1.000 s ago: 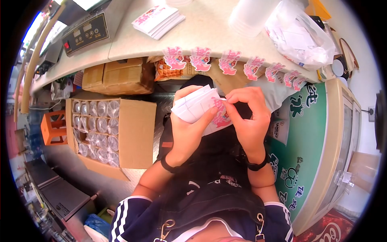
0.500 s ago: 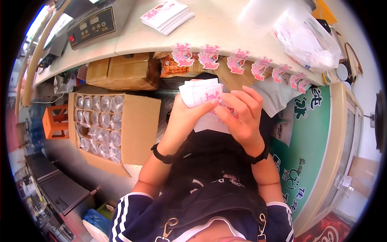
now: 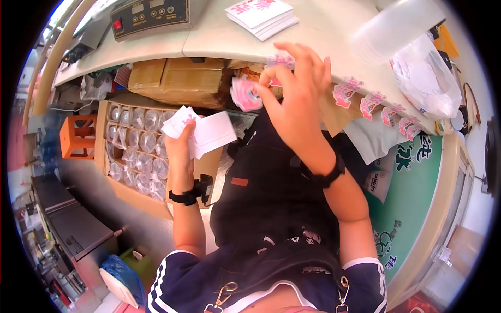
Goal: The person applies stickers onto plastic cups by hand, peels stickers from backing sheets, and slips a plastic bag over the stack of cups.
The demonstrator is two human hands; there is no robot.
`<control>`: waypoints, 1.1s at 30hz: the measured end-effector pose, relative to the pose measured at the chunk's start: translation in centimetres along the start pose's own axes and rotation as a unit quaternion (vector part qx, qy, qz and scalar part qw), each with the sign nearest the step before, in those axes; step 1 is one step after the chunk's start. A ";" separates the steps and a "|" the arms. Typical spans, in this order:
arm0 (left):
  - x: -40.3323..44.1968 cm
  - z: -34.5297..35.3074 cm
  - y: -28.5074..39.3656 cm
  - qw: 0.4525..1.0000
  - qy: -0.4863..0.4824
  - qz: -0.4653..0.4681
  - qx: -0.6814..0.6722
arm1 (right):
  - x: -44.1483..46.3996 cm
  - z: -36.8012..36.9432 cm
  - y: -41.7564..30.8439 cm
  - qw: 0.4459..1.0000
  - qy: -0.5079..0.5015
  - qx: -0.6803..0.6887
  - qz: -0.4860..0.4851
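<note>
My left hand [image 3: 180,148] is closed around a fanned bunch of white sticker sheets [image 3: 215,134], some with pink print, in front of the open carton. My right hand [image 3: 302,101] pinches a pink die-cut sticker [image 3: 243,95] between thumb and index finger, just below the counter's edge; motion blurs its print. Similar pink stickers [image 3: 346,92] hang in a row along that edge. One of them is partly hidden behind my right fingers. On the counter [image 3: 209,39] lies a stack of white printed sheets [image 3: 261,18].
A black control panel [image 3: 151,18] stands at the counter's back left. To the right are clear plastic cups [image 3: 399,28] and a white plastic bag [image 3: 425,78]. Below sit a carton of wrapped cups [image 3: 138,141], a taped cardboard box [image 3: 180,83], an orange stool [image 3: 78,136] and a green-sided cabinet [image 3: 407,193].
My hands have moved apart. The left carried the sheets left and down; the right rose toward the counter edge with a sticker pinched in its fingers. The view has shifted.
</note>
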State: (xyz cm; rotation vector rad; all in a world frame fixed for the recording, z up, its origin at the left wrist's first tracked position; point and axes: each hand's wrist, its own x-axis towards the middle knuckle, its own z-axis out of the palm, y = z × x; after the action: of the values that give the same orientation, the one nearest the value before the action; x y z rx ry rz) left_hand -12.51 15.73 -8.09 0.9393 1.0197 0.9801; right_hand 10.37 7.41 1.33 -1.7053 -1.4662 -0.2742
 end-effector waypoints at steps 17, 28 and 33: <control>-6.1 12.5 1.9 0.966 -0.175 -0.134 -0.133 | -5.2 -9.0 2.1 0.960 -0.111 0.187 0.174; -8.4 15.5 0.5 0.945 -0.261 -0.171 -0.101 | -4.6 -15.5 9.4 0.916 0.225 0.206 0.260; -9.2 16.2 0.5 0.956 -0.227 -0.159 -0.095 | -5.3 -14.4 9.1 0.971 0.144 -0.034 0.188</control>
State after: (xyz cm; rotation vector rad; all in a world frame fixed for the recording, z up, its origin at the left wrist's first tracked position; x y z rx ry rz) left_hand 0.88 4.59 -1.38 0.7626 0.6464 0.5452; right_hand 21.96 -6.10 2.69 -1.8688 -0.9115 -0.3518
